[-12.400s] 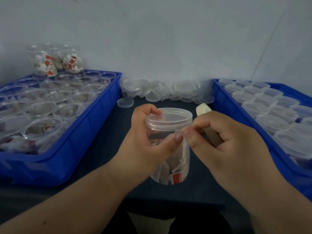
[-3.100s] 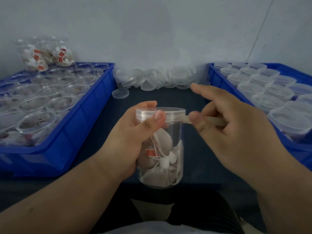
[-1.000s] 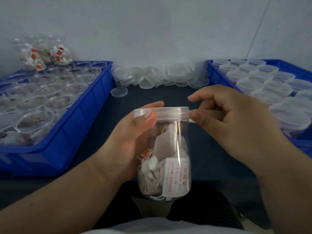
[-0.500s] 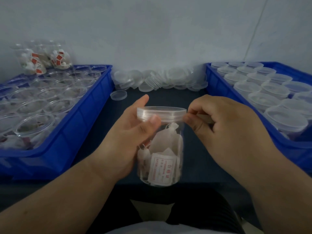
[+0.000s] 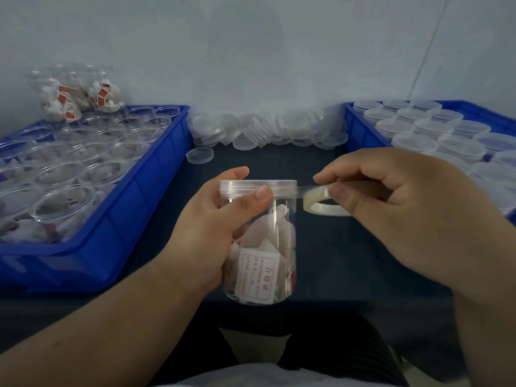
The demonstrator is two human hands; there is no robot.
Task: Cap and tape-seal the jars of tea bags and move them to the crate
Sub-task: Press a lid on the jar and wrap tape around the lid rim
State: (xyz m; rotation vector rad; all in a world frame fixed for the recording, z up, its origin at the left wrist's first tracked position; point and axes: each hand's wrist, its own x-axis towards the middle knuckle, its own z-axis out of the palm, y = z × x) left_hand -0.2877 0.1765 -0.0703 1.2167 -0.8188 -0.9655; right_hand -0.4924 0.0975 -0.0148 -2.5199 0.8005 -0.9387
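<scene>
While the left hand (image 5: 215,227) curls round the upper wall of a clear jar (image 5: 268,247) of tea bags, its thumb pressed against the edge of the cap (image 5: 279,187), the jar is held upright over the near part of the dark table (image 5: 335,247). Just right of the jar, the right hand (image 5: 391,208) pinches a tape roll (image 5: 315,203) between thumb and curled fingers. A short strip of tape (image 5: 303,189) runs taut from the roll to the side wall of the cap, where it is stuck. A white label (image 5: 257,277) with red print shows through the jar's lower wall.

Left of the jar sits a blue crate (image 5: 117,227) packed with open jars (image 5: 64,202) that hold tea bags, and far behind these a few stacked jars (image 5: 81,96) stand higher. Right of the jar a second blue crate (image 5: 360,127) holds rows of capped jars (image 5: 413,141). Behind the jar, against the wall, lies a heap of loose caps (image 5: 268,129), with a single cap (image 5: 199,156) lying apart, behind and to the left of the jar
</scene>
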